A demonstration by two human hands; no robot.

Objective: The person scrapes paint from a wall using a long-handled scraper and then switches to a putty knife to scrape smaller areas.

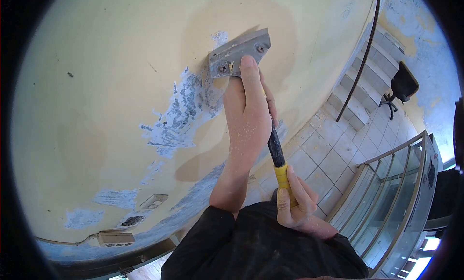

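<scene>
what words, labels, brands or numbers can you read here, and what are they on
None that can be read.
Scraper head: two screws and some flecks, no legible lettering.
Yellow-wrapped handle: no print that I can make out.
Outlet block low on the wall: any markings are too small to read.
Glass-sided cabinet: small details on its end panel, too blurred to tell if they are text.

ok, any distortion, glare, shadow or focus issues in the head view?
Head view: strong fisheye bowing, black vignetting at the edges; blown-out glare at lower right with blue-violet fringing; soft shadows on the wall around the scraper and beside the left forearm; scraper looks reasonably sharp.
</scene>
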